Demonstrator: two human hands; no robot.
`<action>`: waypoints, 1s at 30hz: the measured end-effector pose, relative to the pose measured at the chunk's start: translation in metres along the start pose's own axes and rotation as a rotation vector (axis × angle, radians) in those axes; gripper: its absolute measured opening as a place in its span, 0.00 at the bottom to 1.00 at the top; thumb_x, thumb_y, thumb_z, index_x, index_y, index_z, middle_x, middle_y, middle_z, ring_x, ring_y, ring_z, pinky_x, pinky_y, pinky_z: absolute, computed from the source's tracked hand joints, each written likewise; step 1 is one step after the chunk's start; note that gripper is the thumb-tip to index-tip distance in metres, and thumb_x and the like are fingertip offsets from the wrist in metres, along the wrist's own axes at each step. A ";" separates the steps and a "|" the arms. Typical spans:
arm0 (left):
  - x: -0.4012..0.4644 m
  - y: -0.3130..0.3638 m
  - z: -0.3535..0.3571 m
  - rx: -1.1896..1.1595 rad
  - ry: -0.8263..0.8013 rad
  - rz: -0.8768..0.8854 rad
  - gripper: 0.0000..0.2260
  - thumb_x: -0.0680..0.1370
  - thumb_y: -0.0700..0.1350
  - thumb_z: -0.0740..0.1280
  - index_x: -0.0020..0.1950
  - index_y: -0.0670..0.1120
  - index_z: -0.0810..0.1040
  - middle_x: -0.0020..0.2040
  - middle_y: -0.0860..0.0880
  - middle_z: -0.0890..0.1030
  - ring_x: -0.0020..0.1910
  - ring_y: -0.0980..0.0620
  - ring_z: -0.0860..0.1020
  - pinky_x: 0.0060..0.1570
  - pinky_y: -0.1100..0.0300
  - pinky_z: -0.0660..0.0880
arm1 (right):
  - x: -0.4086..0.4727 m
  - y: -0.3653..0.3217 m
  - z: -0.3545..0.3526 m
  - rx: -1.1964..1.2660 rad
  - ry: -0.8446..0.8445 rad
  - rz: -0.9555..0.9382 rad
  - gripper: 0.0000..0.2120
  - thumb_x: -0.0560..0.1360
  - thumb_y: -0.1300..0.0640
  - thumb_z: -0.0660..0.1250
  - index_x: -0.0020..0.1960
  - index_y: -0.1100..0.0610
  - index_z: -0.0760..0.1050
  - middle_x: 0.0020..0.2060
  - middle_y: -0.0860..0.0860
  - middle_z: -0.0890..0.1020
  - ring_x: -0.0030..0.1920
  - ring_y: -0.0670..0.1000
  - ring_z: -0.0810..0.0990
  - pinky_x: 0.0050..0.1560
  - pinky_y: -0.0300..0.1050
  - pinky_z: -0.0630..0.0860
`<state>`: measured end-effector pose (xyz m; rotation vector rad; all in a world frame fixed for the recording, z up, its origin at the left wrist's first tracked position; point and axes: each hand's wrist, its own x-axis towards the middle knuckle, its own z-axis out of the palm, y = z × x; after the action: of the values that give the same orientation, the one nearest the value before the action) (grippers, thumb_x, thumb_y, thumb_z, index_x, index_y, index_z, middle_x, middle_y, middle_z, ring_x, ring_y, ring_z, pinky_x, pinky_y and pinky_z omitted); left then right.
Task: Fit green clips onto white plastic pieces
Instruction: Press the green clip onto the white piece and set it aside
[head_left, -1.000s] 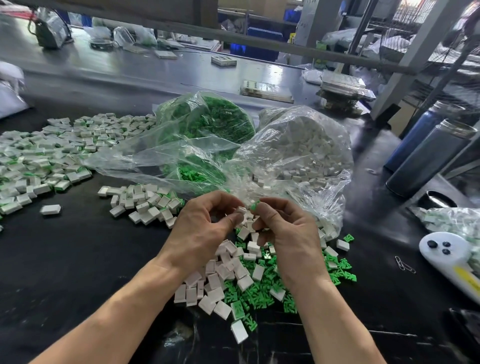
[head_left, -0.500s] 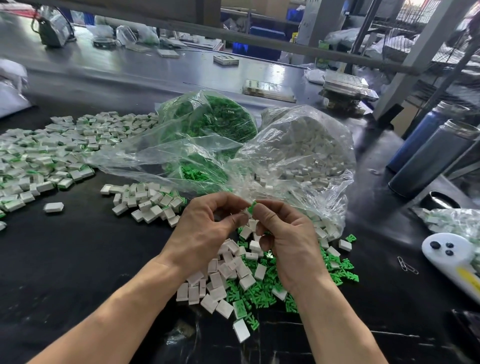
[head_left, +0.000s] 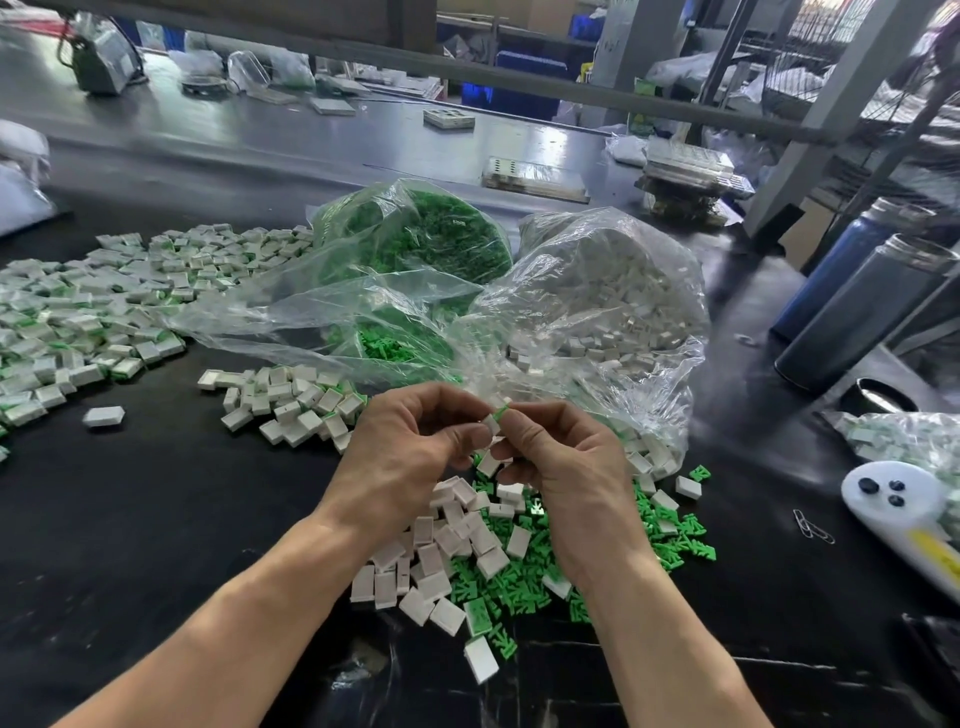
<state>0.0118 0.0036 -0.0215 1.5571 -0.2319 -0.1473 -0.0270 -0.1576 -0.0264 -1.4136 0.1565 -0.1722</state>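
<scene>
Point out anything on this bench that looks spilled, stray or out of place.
One white piece lies alone on the black bench, apart from the piles. Two paper clips lie loose near the right edge. Otherwise nothing stands out: both hands pinch a white piece with a green clip.

Two bare forearms rise from the lower frame; no sleeves, gloves, rings or watch; hands bare, nails short.

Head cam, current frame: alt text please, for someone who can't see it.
Two bare hands, left hand and right hand, pinch a white plastic piece with a green clip at its top, above a loose pile of white pieces and green clips on a black table. Behind lie a clear bag of green clips and a clear bag of white pieces.
</scene>
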 end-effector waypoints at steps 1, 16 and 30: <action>0.000 0.000 0.000 -0.006 0.006 -0.004 0.06 0.75 0.37 0.76 0.47 0.47 0.86 0.42 0.48 0.87 0.38 0.53 0.84 0.38 0.65 0.79 | 0.000 0.000 0.000 0.009 -0.006 0.012 0.02 0.77 0.57 0.75 0.47 0.55 0.85 0.41 0.55 0.87 0.40 0.53 0.85 0.42 0.45 0.81; -0.003 -0.010 0.007 0.401 0.076 0.308 0.10 0.75 0.46 0.78 0.52 0.58 0.83 0.47 0.61 0.83 0.44 0.58 0.83 0.42 0.68 0.79 | 0.000 -0.002 -0.001 0.060 -0.003 0.088 0.05 0.78 0.56 0.74 0.49 0.58 0.85 0.46 0.60 0.88 0.44 0.56 0.87 0.46 0.48 0.82; -0.002 -0.010 -0.001 0.580 0.011 0.444 0.09 0.78 0.49 0.74 0.58 0.55 0.83 0.53 0.62 0.78 0.47 0.60 0.82 0.47 0.68 0.80 | -0.002 -0.011 -0.006 -0.102 -0.025 0.104 0.07 0.79 0.57 0.73 0.49 0.62 0.84 0.43 0.58 0.88 0.41 0.53 0.86 0.44 0.46 0.84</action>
<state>0.0108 0.0046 -0.0318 2.0328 -0.6472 0.3037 -0.0303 -0.1650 -0.0168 -1.5041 0.2208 -0.0615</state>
